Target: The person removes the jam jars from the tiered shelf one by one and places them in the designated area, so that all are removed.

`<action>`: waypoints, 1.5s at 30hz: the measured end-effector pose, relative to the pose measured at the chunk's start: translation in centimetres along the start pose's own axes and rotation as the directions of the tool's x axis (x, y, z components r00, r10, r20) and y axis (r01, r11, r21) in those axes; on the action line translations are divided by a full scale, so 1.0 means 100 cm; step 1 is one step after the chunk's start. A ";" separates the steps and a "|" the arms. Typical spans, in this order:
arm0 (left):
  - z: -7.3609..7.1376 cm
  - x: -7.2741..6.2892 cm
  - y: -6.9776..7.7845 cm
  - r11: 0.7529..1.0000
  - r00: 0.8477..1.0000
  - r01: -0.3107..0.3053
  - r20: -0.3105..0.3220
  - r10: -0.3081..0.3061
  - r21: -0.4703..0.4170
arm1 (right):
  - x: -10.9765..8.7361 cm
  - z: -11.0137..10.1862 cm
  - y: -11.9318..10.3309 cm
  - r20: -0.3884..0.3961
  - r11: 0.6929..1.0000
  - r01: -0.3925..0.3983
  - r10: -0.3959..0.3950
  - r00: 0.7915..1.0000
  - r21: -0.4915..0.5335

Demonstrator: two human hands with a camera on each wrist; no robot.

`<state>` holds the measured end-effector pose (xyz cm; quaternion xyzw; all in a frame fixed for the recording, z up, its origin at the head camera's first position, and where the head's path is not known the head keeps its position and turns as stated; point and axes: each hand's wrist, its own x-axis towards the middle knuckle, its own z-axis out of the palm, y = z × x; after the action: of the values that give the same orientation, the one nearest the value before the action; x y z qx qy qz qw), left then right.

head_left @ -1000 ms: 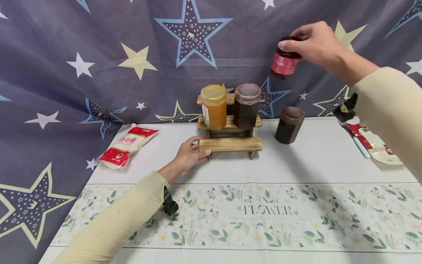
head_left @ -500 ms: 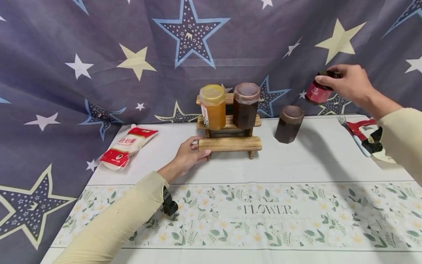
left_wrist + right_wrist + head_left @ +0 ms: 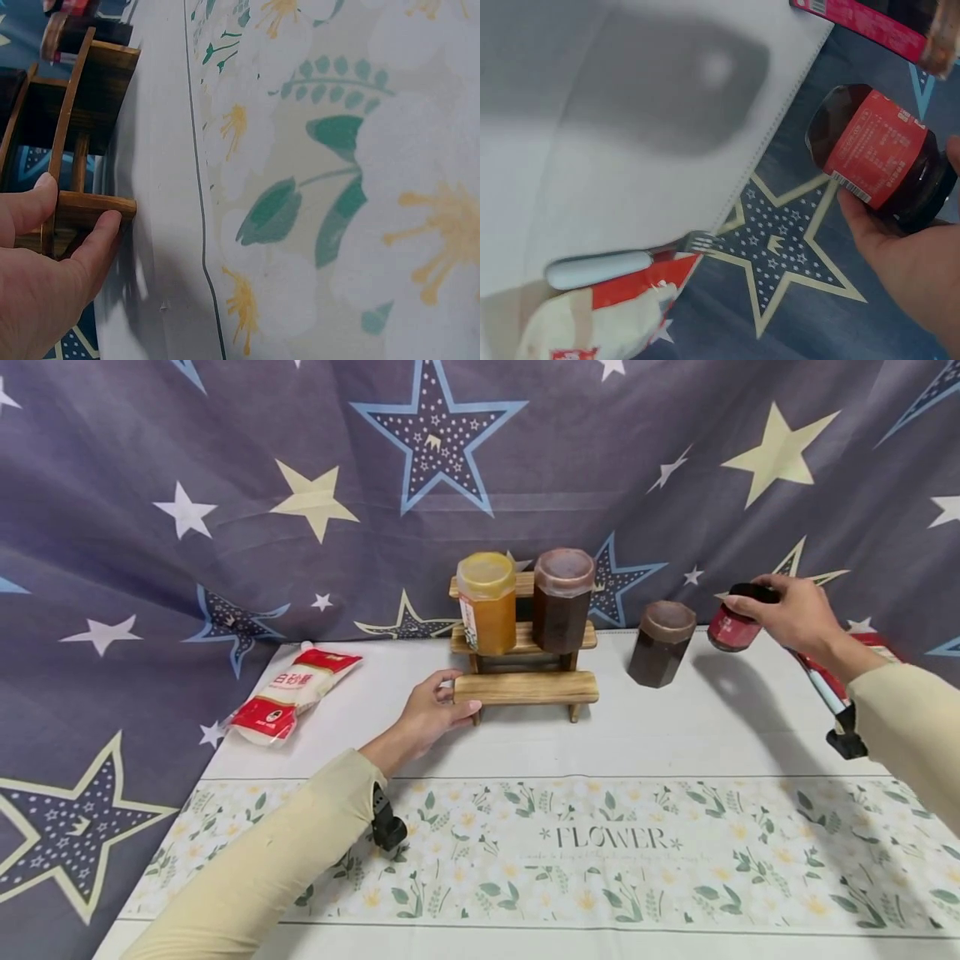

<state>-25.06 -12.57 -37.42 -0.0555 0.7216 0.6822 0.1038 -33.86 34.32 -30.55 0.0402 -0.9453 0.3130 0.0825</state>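
Note:
In the head view my left hand point(image 3: 426, 720) grips the left end of the lowest step of a small wooden tiered stand point(image 3: 525, 687). The left wrist view shows its thumb and a finger point(image 3: 97, 244) on the step's end. An amber jar point(image 3: 491, 620) with a yellow lid and a dark jar point(image 3: 561, 614) stand side by side higher up on it. At the right, my right hand point(image 3: 806, 618) holds a small dark jar with a red label point(image 3: 733, 631) by its black lid, slightly tilted above the table. A dark faceted jar point(image 3: 658, 652) stands between stand and hand.
A red and white bag point(image 3: 292, 693) lies at the table's left. On the right, a fork with a pale blue handle point(image 3: 604, 268) lies against a red and cream packet point(image 3: 626, 307). A star-patterned cloth point(image 3: 225, 460) hangs along the back edge.
My right hand has carried the red-labelled jar from high beside the stand to the right and down, past the dark faceted jar. The left hand stays on the stand.

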 end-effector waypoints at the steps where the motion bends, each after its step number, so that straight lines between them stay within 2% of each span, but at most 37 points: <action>1: 0.000 0.000 0.000 1.000 1.000 0.001 -0.001 -0.001 0.001 | -0.001 0.003 0.002 -0.006 1.000 0.009 -0.009 1.000 0.000; 6: 0.000 0.000 -0.001 1.000 1.000 0.001 -0.002 -0.001 -0.003 | -0.003 0.016 0.007 -0.038 0.999 0.041 -0.042 0.998 -0.010; 15: 0.001 0.000 -0.001 1.000 1.000 -0.010 0.004 0.010 -0.007 | -0.005 0.029 0.013 -0.024 1.000 0.020 -0.021 0.999 -0.013; 20: 0.001 -0.001 0.000 1.000 1.000 -0.014 0.002 0.014 0.001 | -0.008 0.033 0.014 -0.040 0.999 0.039 -0.039 0.998 -0.010; 26: 0.001 0.000 -0.001 1.000 1.000 -0.015 0.001 0.015 0.010 | -0.011 0.041 0.016 -0.006 0.999 0.036 -0.036 0.999 0.009; 29: 0.001 -0.001 -0.001 1.000 1.000 -0.015 0.001 0.015 0.014 | -0.012 0.045 0.017 -0.029 0.998 0.058 -0.058 0.998 0.019; 38: 0.000 0.000 -0.002 1.000 1.000 -0.014 0.002 0.014 0.013 | -0.016 0.052 0.019 -0.075 0.994 0.105 -0.105 0.992 0.001; 45: -0.001 0.000 -0.001 1.000 1.000 -0.016 -0.003 0.016 0.010 | -0.013 0.051 0.016 -0.040 0.997 0.083 -0.083 0.996 -0.003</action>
<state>-25.07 -12.64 -37.48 -0.0504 0.7256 0.6793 0.0975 -33.44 32.62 -35.74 0.0729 -0.9412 0.3093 0.1146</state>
